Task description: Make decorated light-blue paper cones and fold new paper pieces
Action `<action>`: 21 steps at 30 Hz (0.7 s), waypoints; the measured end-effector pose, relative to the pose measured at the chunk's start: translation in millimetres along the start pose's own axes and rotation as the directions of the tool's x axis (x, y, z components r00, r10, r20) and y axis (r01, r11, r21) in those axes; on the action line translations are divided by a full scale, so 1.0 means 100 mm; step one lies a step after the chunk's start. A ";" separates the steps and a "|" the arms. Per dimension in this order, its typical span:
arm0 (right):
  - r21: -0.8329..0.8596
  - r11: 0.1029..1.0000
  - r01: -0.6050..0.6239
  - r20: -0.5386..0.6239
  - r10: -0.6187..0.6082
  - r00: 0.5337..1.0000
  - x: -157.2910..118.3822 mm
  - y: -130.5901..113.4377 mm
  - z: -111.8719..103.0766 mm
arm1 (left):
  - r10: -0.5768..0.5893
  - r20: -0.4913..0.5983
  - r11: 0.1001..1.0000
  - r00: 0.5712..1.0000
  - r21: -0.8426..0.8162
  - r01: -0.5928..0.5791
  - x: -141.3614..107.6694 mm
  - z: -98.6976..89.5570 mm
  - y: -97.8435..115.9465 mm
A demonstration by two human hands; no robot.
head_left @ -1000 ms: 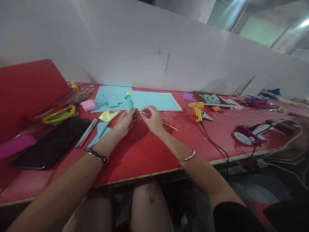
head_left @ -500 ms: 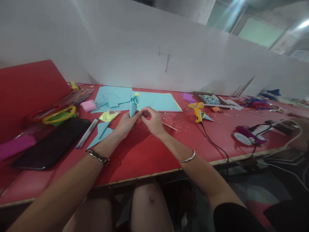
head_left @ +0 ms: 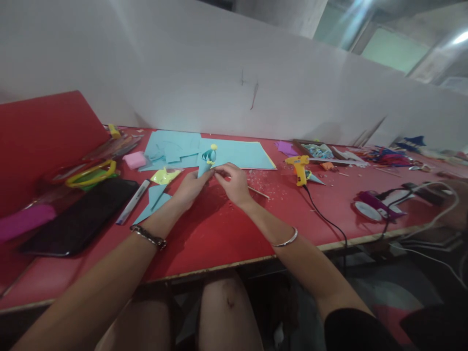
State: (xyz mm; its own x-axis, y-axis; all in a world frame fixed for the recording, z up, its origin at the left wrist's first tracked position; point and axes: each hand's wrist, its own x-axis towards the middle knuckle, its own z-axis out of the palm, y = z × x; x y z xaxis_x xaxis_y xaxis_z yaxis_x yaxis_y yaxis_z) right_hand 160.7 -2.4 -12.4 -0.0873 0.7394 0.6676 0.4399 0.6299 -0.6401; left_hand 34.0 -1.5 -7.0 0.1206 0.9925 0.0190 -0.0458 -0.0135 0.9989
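In my left hand (head_left: 189, 190) is a light blue paper cone (head_left: 203, 168), its top tilted a little to the right. Curled blue strips and a yellow ball (head_left: 214, 147) crown the cone, and small yellow bits run along its upper rim. My right hand (head_left: 236, 185) is closed in a pinch against the cone's right side, close to the left fingertips. Whatever lies between its fingertips is too small to make out. Left of my hands are a packet of yellow clay (head_left: 164, 175) and cut blue paper pieces (head_left: 155, 199).
Blue paper sheets (head_left: 237, 152) lie behind my hands on the red table (head_left: 219, 243). A yellow glue gun (head_left: 300, 168) with a black cord stands at right, beside another blue cone (head_left: 316, 180). A thin stick (head_left: 259, 192), a marker (head_left: 132, 202) and a black tablet-like slab (head_left: 82, 217) lie nearby.
The cone's top has tipped to the right and turned, so its curled strips and yellow bits show more. Both hands stay in nearly the same place.
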 end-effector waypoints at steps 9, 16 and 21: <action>-0.009 1.000 0.026 -0.010 -0.026 1.000 0.00 -0.04 -0.01 | -0.018 0.090 0.984 0.996 -0.177 0.034 -0.02 0.02 0.05; 0.193 0.971 -0.144 -0.112 0.167 0.980 0.01 0.05 0.02 | -0.065 -0.004 0.963 0.998 -0.262 0.061 0.00 0.00 0.05; 0.272 0.934 -0.230 -0.116 0.270 0.956 0.02 0.09 0.01 | -0.058 0.003 0.959 0.998 -0.277 0.057 0.01 -0.01 0.06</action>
State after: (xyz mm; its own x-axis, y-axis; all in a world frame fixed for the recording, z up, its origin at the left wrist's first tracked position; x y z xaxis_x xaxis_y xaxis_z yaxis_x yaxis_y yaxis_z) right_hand 163.5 4.7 -16.9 0.1388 0.8490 0.5098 0.1878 0.4829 -0.8553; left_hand 32.5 0.0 -1.3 0.1261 0.9912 -0.0390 -0.3121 0.0770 0.9469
